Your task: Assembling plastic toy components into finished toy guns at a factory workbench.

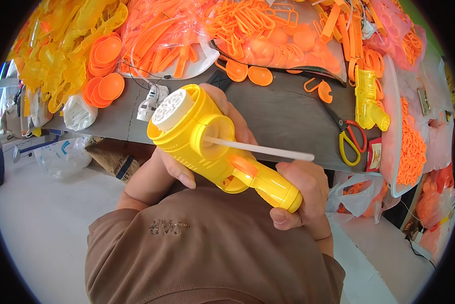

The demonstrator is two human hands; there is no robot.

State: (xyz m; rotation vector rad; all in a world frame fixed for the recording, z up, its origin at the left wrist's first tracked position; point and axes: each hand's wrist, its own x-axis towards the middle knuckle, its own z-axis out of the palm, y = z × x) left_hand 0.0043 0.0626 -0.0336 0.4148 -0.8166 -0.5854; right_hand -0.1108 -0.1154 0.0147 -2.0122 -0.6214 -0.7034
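Grey tabletop [288, 114] spans the head view, heaped with yellow parts [60, 55] and orange parts [159, 35]. Nearer the wearer, a yellow housing [192, 152] is held between both hands: the left hand [175, 166] grasps its wide head, the right hand [309, 188] clasps its handle. The housing hides the left palm and blocks some of the table edge; inside its round opening, the white stick [273, 149] ends indistinctly. Around lie scissors [342, 123] and orange discs [111, 87]
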